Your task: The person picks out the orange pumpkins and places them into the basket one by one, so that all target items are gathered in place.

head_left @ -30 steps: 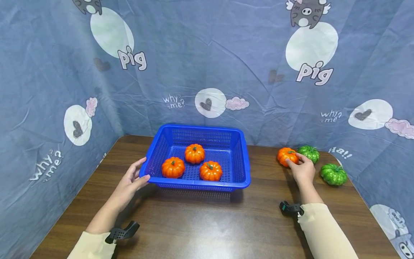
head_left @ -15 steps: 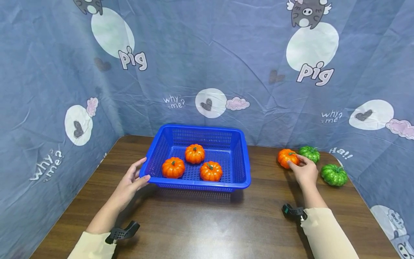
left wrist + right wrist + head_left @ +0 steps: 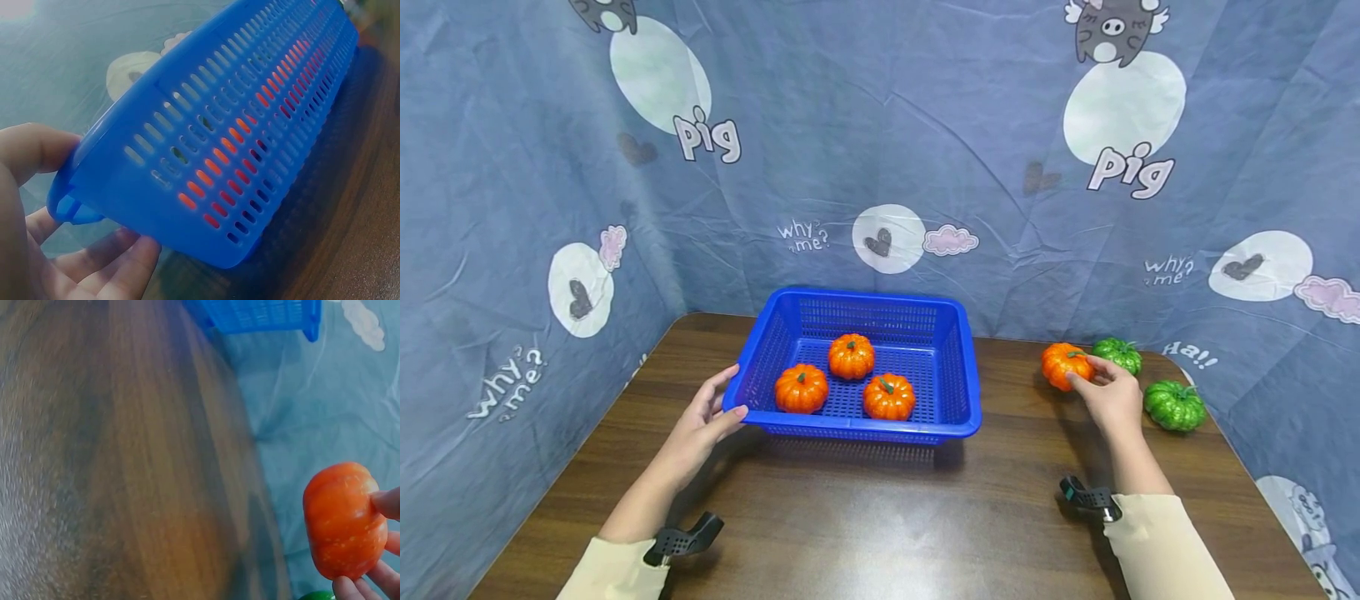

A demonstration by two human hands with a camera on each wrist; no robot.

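Observation:
A blue plastic basket with slotted walls stands at the back middle of the table, several small pumpkins aside, with three orange pumpkins inside. My left hand grips its left front corner, thumb over the rim and fingers below it in the left wrist view. At the right, my right hand pinches another orange pumpkin by its right side, between thumb and fingertips. Just behind that hand lies a green pumpkin; a second green pumpkin lies to its right.
Brown wooden table extends in front of the basket and between it and the right hand. A blue printed cloth hangs close behind the table and along both sides. Each wrist carries a black camera mount.
My right wrist and forearm have shifted slightly right and toward me, while the pinched orange pumpkin has moved only a little. The left hand and basket keep their places.

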